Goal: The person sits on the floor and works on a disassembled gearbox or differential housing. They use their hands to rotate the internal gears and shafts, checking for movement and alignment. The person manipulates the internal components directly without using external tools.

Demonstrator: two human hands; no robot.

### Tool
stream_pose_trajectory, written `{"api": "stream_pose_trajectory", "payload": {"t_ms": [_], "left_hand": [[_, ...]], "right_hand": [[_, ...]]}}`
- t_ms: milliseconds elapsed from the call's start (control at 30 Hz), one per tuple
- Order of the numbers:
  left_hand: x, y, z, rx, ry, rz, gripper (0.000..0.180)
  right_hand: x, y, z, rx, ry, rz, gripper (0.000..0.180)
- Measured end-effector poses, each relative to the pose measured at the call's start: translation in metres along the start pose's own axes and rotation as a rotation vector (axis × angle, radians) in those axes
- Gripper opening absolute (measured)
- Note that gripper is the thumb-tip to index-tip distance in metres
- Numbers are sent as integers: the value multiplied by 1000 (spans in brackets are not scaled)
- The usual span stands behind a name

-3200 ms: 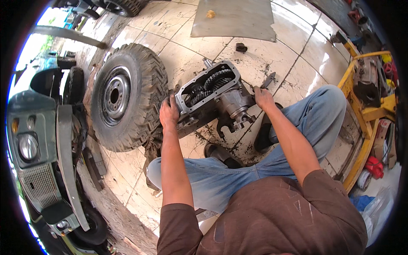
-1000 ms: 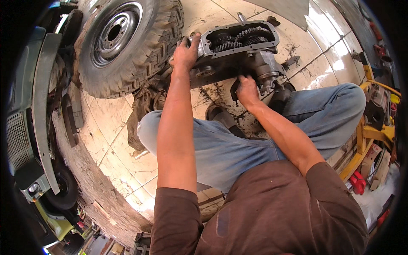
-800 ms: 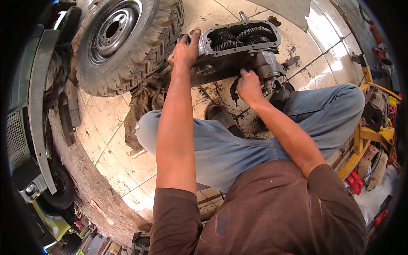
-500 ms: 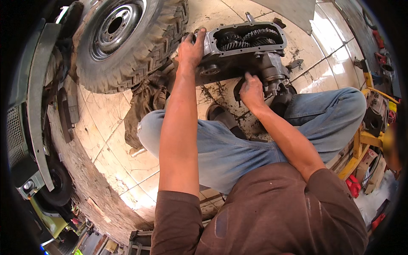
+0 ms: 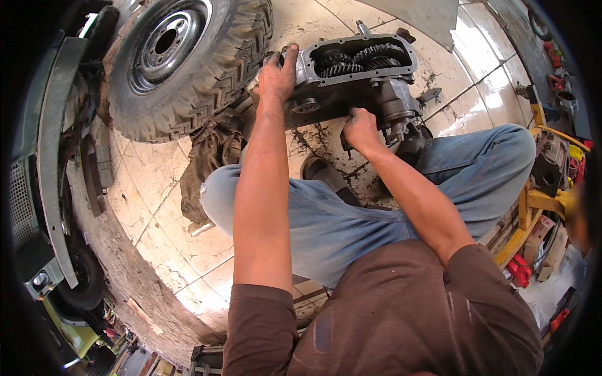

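Note:
On the floor before me lies a metal gearbox (image 5: 351,88), its flanged side opening showing toothed gears (image 5: 360,61) inside. My left hand (image 5: 278,76) grips the gearbox's left end, thumb up along the housing and the other fingers bent over the far side. Low against the housing's near side, my right hand (image 5: 362,130) is closed. A dark piece (image 5: 345,141) shows beside its fingers, but I cannot make out what it is. A cylindrical casting (image 5: 398,103) joins the gearbox to the right of this hand.
A large knobbly tyre on a black wheel (image 5: 188,75) lies at the upper left. Dark crumpled cloth (image 5: 210,156) is beside my knee. Dirt flecks the tiled floor (image 5: 150,194). A yellow metal stand (image 5: 525,203) is at the right, and a vehicle's bumper (image 5: 55,156) runs along the left.
My right hand has curled in more tightly and turned, its fingers now tucked against the dark piece. My left hand keeps its hold on the gearbox. The whole view has shifted slightly.

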State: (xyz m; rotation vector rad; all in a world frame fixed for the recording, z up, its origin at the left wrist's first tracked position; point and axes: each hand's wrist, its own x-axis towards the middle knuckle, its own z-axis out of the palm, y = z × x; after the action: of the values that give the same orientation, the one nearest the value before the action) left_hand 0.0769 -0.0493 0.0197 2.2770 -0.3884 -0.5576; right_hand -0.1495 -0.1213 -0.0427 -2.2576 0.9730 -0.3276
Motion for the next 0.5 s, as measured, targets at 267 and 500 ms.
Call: {"api": "stream_pose_trajectory", "payload": {"t_ms": [267,500], "left_hand": [[-1,-4,-5,5,17,4,102],[-1,-6,-2,-33,37,21,99]], "right_hand": [[4,-10,-1,103,-202,73,19],[-4,-10,-8,40,-71,27,21]]}}
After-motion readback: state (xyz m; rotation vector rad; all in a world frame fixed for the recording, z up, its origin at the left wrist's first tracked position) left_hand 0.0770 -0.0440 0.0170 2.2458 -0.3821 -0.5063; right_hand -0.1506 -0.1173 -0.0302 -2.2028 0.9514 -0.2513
